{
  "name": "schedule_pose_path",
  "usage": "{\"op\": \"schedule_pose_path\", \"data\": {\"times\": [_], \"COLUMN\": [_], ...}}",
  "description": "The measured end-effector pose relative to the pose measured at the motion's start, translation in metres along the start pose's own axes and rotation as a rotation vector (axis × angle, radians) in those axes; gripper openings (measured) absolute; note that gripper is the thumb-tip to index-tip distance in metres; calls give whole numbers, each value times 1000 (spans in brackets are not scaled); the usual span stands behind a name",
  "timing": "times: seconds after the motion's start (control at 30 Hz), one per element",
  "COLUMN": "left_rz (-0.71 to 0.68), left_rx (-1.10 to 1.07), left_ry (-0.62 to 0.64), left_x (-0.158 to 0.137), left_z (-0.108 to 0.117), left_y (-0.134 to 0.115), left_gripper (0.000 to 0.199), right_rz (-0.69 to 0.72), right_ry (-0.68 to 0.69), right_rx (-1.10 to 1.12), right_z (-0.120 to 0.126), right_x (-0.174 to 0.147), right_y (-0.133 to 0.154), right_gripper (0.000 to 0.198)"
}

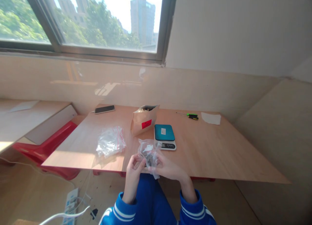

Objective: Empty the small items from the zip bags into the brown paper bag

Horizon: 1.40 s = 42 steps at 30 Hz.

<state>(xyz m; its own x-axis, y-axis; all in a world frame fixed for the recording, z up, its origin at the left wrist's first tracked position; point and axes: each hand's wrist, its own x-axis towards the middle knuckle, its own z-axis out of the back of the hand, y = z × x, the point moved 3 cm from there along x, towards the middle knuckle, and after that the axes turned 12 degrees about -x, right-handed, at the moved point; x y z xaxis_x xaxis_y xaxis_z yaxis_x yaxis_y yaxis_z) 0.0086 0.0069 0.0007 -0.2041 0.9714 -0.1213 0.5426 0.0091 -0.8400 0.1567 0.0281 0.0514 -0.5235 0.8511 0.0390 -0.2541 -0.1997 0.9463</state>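
Note:
A clear plastic bag [149, 151] with dark contents is held between my hands at the table's front edge. My left hand [135, 163] pinches its left side, thumb and fingers closed. On the right side of the bag, my right hand [167, 166] has its fingers closed on the plastic. What the dark contents are, I cannot make out. Just beyond the bag sits a kitchen scale [164, 134] with a teal top and a dark display panel. Behind it to the left stands an open brown paper pouch [144, 121] with a red label.
Several flat clear zip bags [110, 142] lie in a pile on the left of the table [219, 153]. A phone [104, 109] rests at the back left. Two screwdrivers [192, 116] and a white paper [211, 118] are at the back right. A red chair [48, 145] stands left.

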Motion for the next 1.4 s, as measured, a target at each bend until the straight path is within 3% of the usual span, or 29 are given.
{"op": "schedule_pose_path", "data": {"times": [0.1, 0.27, 0.33, 0.47, 0.6, 0.73, 0.87, 1.03, 1.17, 1.27, 1.4], "left_rz": [27, 97, 100, 73, 102, 123, 111, 47, -11, -43, -54], "left_rx": [-63, -190, -171, -83, -53, -153, -233, -234, -207, -193, -211], "left_ry": [4, 100, 92, 37, 45, 11, -45, -115, -150, -190, -296], "left_x": [-3, -8, -8, -4, -4, -6, -7, -2, 1, 0, -4], "left_z": [-2, -9, -8, -2, -1, -4, -3, 14, 35, 47, 59], "left_y": [0, -7, -7, -2, 0, -2, -7, -22, -37, -46, -53], "left_gripper": [30, 50, 50, 39, 39, 44, 48, 52, 49, 49, 49], "right_rz": [-35, -39, -47, -63, -107, -95, -124, -117, 94, 338, 495], "right_ry": [10, -183, -208, -149, -108, -194, -307, -443, -686, -805, -493], "right_rx": [-7, 106, 118, 107, 247, 286, 304, 307, 128, -218, -643], "right_z": [-3, 5, 9, 9, 6, 8, 13, 36, 79, 106, 105], "right_x": [6, 14, 13, 7, 6, 11, 7, 12, 61, 111, 161], "right_y": [-8, -17, -15, -10, -12, -14, -20, -24, 5, 38, 53], "right_gripper": [50, 44, 43, 45, 54, 42, 45, 48, 51, 44, 29]}}
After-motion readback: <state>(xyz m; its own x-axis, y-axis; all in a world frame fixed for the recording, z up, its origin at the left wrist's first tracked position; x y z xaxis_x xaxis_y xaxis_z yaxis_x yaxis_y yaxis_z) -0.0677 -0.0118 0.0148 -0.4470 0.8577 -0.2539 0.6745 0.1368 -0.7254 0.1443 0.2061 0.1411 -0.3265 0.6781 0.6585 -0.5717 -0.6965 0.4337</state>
